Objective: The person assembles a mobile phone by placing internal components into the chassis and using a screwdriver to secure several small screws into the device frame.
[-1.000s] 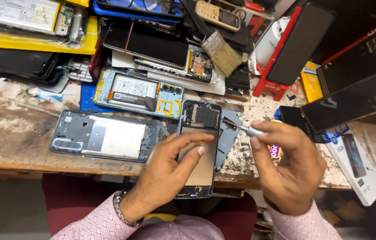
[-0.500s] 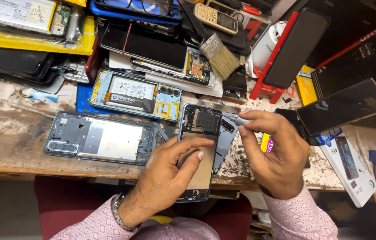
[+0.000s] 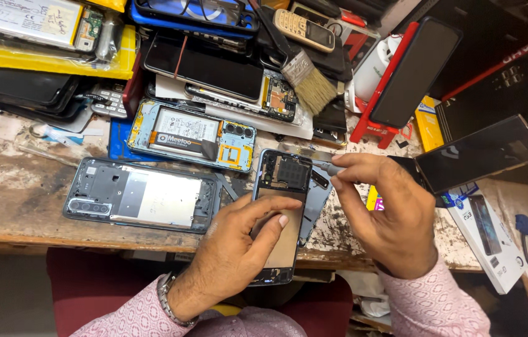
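My left hand (image 3: 234, 249) rests flat on an opened phone frame (image 3: 283, 187) that lies at the front edge of the worn wooden bench (image 3: 20, 200), with the fingers pressing on its bare middle. My right hand (image 3: 389, 215) pinches a thin grey tool (image 3: 328, 167), whose tip sits at the upper right corner of that phone. A loose dark back part (image 3: 317, 196) lies under the phone's right side.
A dark phone back cover (image 3: 142, 195) lies to the left. Behind it sits an opened blue phone with battery (image 3: 192, 134). A brush (image 3: 306, 78), several stacked phones, a red stand with a phone (image 3: 410, 75) and boxes (image 3: 488, 240) crowd the back and right.
My right hand has moved left and up, bringing the tool tip to the phone's top right corner. My left hand has stayed on the phone, fingers shifting slightly.
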